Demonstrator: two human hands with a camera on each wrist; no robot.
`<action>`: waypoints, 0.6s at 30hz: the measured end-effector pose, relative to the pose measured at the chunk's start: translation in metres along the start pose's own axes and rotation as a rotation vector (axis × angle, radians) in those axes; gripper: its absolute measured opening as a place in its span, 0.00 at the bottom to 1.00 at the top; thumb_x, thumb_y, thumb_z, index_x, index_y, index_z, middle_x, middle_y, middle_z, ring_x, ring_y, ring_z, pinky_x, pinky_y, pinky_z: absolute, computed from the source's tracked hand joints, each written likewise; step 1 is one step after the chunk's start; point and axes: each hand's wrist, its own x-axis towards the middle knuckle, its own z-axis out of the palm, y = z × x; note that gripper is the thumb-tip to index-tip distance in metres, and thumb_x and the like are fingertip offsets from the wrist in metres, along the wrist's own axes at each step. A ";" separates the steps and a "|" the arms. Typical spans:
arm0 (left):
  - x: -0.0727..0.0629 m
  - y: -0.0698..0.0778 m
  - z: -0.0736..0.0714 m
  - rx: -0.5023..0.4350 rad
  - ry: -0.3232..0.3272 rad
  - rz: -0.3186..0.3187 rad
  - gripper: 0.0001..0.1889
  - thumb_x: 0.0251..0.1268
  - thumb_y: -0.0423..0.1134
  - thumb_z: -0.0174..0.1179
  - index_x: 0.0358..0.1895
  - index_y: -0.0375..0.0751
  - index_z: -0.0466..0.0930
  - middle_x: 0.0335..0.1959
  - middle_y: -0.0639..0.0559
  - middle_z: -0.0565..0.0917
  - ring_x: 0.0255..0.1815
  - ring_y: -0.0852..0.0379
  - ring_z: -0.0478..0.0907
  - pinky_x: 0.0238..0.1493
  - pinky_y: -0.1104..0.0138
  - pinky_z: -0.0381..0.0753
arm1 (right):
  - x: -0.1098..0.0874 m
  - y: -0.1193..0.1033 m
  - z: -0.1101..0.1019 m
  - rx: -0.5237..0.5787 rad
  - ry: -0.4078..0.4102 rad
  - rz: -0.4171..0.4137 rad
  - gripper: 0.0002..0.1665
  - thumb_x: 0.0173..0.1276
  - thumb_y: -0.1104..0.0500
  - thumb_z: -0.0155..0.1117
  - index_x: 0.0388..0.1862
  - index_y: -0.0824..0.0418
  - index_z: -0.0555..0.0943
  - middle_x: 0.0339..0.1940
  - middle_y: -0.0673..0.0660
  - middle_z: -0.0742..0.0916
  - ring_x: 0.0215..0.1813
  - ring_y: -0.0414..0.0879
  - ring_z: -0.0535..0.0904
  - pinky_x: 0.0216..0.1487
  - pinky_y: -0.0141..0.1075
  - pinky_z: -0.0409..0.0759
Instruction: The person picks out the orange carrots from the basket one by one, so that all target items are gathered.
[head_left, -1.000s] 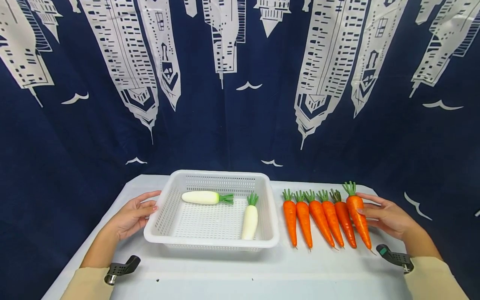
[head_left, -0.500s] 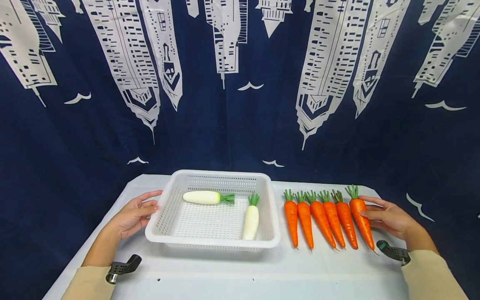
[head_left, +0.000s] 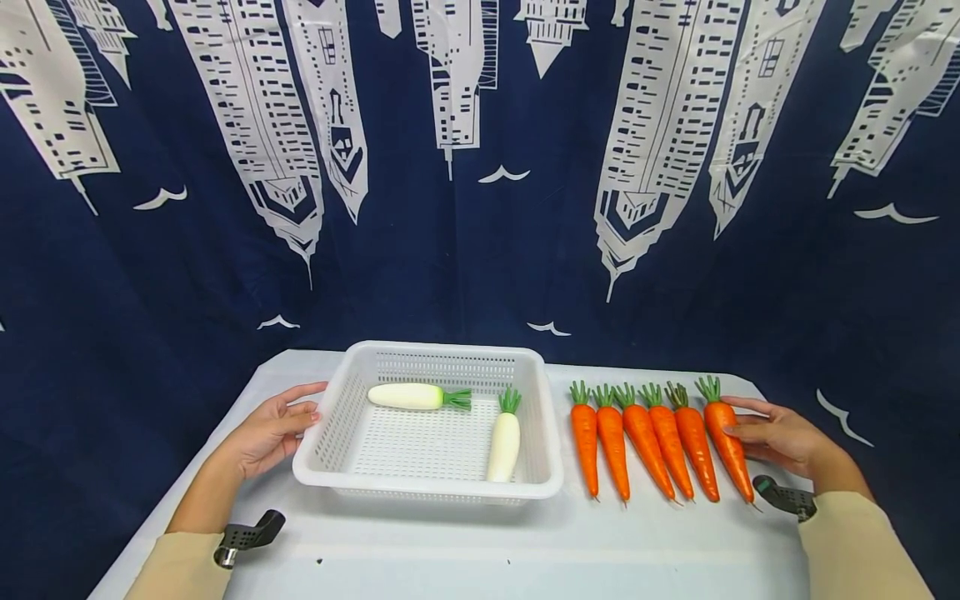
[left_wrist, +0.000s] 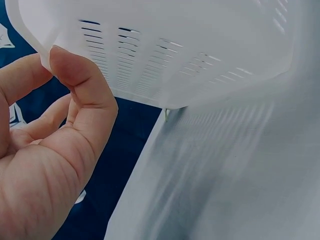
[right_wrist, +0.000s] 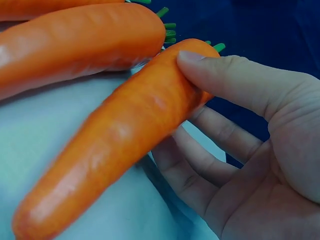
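Note:
At the left end of a white plastic basket [head_left: 427, 483], my left hand [head_left: 270, 429] pinches the rim between thumb and fingers; the left wrist view shows the thumb [left_wrist: 75, 70] over the edge. Two white radishes with green tops lie inside, one sideways [head_left: 405, 397] near the back and one lengthwise [head_left: 504, 446] at the right. My right hand [head_left: 780, 435] holds the rightmost carrot [head_left: 727, 442] near its leafy end. In the right wrist view the thumb lies on top of this carrot [right_wrist: 110, 135], with fingers beneath and behind it.
Several more carrots [head_left: 643, 442] lie side by side between the basket and my right hand, tops toward the back. The white table [head_left: 405, 542] ends at a dark blue curtain [head_left: 450, 267] printed with white buildings.
The carrot in my right hand has come down a little, its leafy top now closer to level with the row. My left hand stays on the basket rim. The head view shifts slightly.

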 end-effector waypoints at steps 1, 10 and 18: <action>0.000 0.000 0.000 -0.001 -0.001 0.000 0.30 0.73 0.22 0.53 0.74 0.38 0.57 0.49 0.55 0.87 0.50 0.56 0.87 0.51 0.60 0.88 | 0.000 0.001 -0.001 -0.009 0.001 0.005 0.22 0.74 0.60 0.66 0.56 0.31 0.83 0.47 0.35 0.88 0.49 0.37 0.86 0.53 0.41 0.88; 0.000 0.000 0.001 -0.009 0.003 -0.006 0.30 0.73 0.22 0.54 0.74 0.40 0.58 0.48 0.55 0.87 0.49 0.57 0.88 0.50 0.60 0.88 | 0.001 0.003 0.001 -0.053 0.017 0.038 0.23 0.73 0.58 0.68 0.63 0.40 0.82 0.48 0.39 0.89 0.49 0.40 0.86 0.54 0.43 0.87; -0.001 0.001 0.001 -0.011 0.006 -0.009 0.30 0.72 0.22 0.54 0.74 0.40 0.58 0.49 0.55 0.88 0.49 0.57 0.88 0.50 0.60 0.88 | 0.004 0.003 0.004 -0.111 0.034 0.044 0.33 0.73 0.57 0.68 0.75 0.57 0.71 0.51 0.45 0.89 0.49 0.42 0.86 0.55 0.42 0.87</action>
